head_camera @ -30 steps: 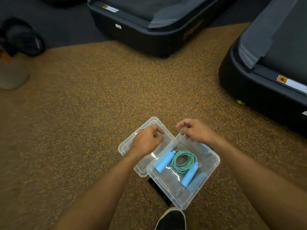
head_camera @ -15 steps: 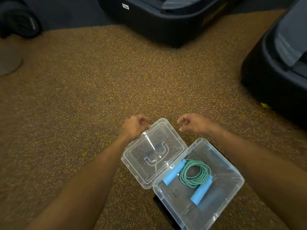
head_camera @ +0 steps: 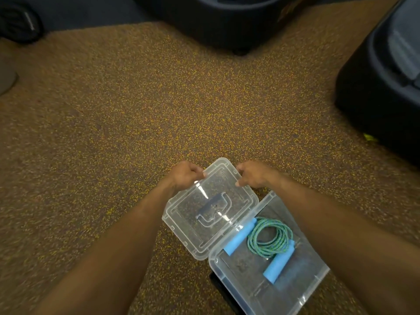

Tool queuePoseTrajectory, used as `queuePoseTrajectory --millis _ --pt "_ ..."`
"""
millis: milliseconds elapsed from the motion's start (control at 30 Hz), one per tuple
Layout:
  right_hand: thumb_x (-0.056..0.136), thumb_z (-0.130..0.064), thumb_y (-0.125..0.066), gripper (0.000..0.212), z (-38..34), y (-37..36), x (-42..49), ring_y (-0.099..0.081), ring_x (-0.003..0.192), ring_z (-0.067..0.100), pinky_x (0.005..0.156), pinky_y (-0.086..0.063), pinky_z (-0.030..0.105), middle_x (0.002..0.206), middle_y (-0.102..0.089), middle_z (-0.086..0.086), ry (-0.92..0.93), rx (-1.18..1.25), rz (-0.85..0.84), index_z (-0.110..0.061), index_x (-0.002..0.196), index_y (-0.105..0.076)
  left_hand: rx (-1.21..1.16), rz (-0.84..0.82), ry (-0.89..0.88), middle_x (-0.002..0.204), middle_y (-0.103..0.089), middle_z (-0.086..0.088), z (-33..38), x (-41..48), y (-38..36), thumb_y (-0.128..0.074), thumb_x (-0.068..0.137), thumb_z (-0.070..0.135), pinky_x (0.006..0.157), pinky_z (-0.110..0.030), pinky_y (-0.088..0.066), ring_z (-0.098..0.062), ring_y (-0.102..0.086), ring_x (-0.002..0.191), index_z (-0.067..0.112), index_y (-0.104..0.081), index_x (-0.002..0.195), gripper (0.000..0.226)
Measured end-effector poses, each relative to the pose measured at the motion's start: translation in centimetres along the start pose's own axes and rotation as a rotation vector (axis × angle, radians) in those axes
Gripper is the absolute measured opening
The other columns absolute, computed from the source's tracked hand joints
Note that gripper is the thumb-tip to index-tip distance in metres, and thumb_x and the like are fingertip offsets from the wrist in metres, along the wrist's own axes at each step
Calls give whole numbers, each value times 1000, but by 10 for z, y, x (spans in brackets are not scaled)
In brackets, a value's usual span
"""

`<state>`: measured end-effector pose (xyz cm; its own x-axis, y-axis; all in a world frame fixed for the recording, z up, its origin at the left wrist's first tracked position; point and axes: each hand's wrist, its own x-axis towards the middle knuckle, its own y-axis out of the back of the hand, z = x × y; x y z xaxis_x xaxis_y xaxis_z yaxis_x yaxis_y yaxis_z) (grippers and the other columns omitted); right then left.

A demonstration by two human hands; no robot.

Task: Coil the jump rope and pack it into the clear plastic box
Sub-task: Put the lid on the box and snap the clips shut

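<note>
Lid: clear plastic lid point(head_camera: 210, 208), now gripped at far corners by left hand point(head_camera: 185, 175) and right hand point(head_camera: 255, 173).
Box: clear plastic box point(head_camera: 295, 298), lower right, holding coiled green jump rope point(head_camera: 269, 238); closing remains.

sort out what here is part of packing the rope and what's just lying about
Part of the job: jump rope, coiled inside the clear box; clear lid; left hand and right hand, both gripping the lid's far edge.

Lying about: black machine bases, yellow scrap.
</note>
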<state>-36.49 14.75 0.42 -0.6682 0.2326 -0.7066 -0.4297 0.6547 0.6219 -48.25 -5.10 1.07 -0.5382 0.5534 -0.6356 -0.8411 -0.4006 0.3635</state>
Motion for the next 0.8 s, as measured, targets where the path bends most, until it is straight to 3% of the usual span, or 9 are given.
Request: queuePoseTrajectory --millis 100,233,333,400,467,567,667,733,800 --pt "96 -35 -61 34 3 0 -4 -60 110 26 95 -49 40 118 -64 5 42 57 10 -15 124 -59 -66 -23 17 102 -73 -6 5 -3 1 -69 90 21 103 -55 -46 -26 -66 104 6 -74 91 16" --pt "99 -37 -56 20 12 13 -12 -59 102 22 83 -50 35 107 -61 2 102 77 75 -19 106 -60 -101 -81 -28 104 -73 -3 22 -11 11 -72 86 22 104 -53 -45 -21 -66 103 6 -73 99 21" --pt "100 -35 -54 25 14 26 -23 -57 89 20 67 -43 30 97 -61 3 144 122 94 -12 103 -62 -113 -136 -61 101 -75 -1 42 -23 24 -76 81 30 95 -44 -52 -19 -68 97 9 -75 101 29" --pt "101 -33 -53 25 14 32 -33 -58 86 20 70 -45 34 95 -63 2 159 235 118 -12 102 -65 -155 -192 -64 92 -76 -3 57 -33 29 -74 83 29 72 -32 -57 -16 -70 82 9 -75 102 28" --pt "101 -34 -54 24 13 39 -46 -57 82 13 71 -46 33 98 -65 -3 142 343 162 -17 109 -69 -207 -226 -56 91 -77 -5 67 -43 30 -75 77 30 61 -29 -57 -17 -70 76 10 -75 103 33" --pt "101 -27 -54 21 17 48 -65 -52 69 6 60 -41 24 89 -64 -6 88 524 68 -20 115 -68 -257 -268 -66 93 -76 -6 78 -56 22 -79 69 31 70 -36 -59 -21 -71 79 10 -74 103 39" --pt "101 -11 -50 22 22 57 -82 -60 74 16 63 -49 26 97 -68 13 29 870 -21 -5 115 -66 -243 -265 -102 95 -74 -7 84 -71 3 -80 71 25 73 -37 -57 -21 -68 80 7 -71 102 38" --pt "101 -17 -46 30 25 61 -92 -63 82 24 72 -53 32 105 -67 21 -16 1035 1 2 117 -62 -217 -222 -142 93 -70 -5 88 -80 -13 -82 69 22 69 -30 -51 -17 -64 79 5 -69 101 38" --pt "102 -35 -47 42 25 63 -99 -66 84 26 74 -56 34 100 -68 20 -63 1108 17 2 117 -62 -200 -202 -179 90 -67 -3 92 -87 -25 -83 68 20 72 -29 -47 -15 -60 78 7 -69 94 32"
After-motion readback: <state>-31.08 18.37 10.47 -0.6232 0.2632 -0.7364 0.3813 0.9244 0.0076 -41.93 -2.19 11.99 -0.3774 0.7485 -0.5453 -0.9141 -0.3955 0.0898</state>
